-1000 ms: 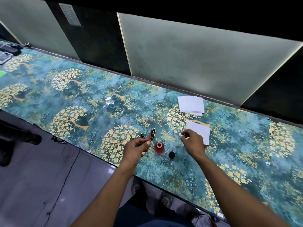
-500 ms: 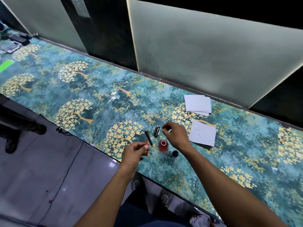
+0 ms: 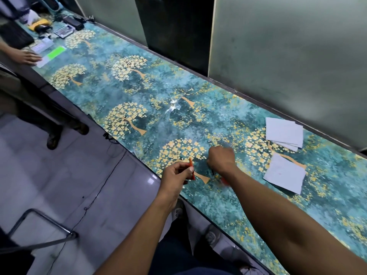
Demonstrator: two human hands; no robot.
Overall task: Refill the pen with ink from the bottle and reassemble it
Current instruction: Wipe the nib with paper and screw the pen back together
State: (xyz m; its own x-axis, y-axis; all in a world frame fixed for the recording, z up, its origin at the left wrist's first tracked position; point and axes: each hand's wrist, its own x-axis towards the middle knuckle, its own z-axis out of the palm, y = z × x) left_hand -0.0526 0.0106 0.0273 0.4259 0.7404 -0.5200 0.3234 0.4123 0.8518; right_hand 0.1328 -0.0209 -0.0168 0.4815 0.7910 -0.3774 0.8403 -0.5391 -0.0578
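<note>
Left hand (image 3: 176,175) pinched on thin red pen part (image 3: 191,168), near table (image 3: 139,92) edge. Light, stiff, slippery-looking; best pinched mid-length. Right hand (image 3: 221,158) fisted just right over dark pieces; grip unclear. Red blur of bottle (image 3: 224,180) under wrist; tippable, messy.

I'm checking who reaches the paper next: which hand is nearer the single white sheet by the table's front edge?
Right. The right hand is over the table, left of the single white sheet with a gap between; the left hand, pinching an orange pen part, is farther left.
</note>
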